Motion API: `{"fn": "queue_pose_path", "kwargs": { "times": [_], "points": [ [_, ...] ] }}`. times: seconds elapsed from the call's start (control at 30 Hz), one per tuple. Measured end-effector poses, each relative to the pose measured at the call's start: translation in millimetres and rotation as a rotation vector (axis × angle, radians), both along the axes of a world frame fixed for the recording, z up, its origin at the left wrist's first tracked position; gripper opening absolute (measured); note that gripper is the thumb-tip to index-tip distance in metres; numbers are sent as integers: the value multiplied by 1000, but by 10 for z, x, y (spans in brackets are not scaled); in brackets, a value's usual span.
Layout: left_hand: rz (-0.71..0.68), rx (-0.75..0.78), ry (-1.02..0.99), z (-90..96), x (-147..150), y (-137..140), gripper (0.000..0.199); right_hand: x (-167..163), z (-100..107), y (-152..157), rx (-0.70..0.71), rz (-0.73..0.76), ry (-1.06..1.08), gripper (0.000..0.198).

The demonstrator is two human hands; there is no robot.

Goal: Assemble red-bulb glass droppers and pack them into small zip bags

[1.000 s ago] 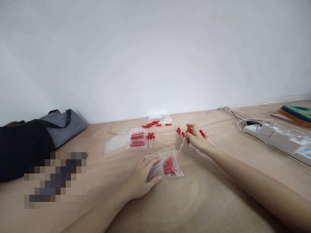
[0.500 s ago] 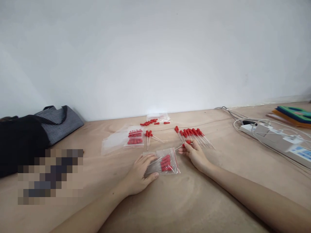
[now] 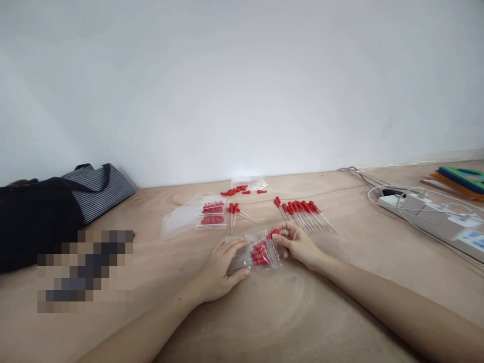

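A clear zip bag (image 3: 247, 259) with several red-bulbed droppers inside lies on the table in front of me. My left hand (image 3: 223, 264) rests flat over the bag's left end, fingers stretched and thumb apart. At the mouth on the right, my right hand (image 3: 297, 244) pinches a dropper by its red bulb (image 3: 275, 233); its stem points left into the bag. Behind that hand lies a row of droppers (image 3: 302, 207), bulbs away from me. A few more droppers (image 3: 233, 210) lie left of the row, beside filled zip bags (image 3: 213, 220).
Loose red bulbs (image 3: 234, 190) and a bag of thin clear tubes (image 3: 247, 182) lie near the wall. Flat clear bags (image 3: 177, 222) are at left. A striped bag (image 3: 100, 194) stands far left; a power strip (image 3: 427, 214) with cables and coloured sheets (image 3: 459, 179) sit at right.
My right hand has moved left to the bag's mouth, and the dropper's stem has gone into the bag. My left hand stays on the bag.
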State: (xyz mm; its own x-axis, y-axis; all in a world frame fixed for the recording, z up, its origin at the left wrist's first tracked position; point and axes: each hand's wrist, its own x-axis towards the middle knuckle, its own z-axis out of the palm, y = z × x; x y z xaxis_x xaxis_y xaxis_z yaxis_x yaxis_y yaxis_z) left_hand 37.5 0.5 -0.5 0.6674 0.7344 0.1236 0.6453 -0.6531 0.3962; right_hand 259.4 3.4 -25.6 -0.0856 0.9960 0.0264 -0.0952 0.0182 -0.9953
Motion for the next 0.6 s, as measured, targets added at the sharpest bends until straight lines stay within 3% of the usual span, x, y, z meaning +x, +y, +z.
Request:
{"fn": "queue_pose_path", "kwargs": {
  "times": [0.17,0.6],
  "points": [
    [11,-7,-17,-13,-1,8,48,-61,-71,70,68,113,-57,34],
    [1,48,-65,-21,8,-6,48,-63,-144,112,29,17,-378,19]
  ]
}}
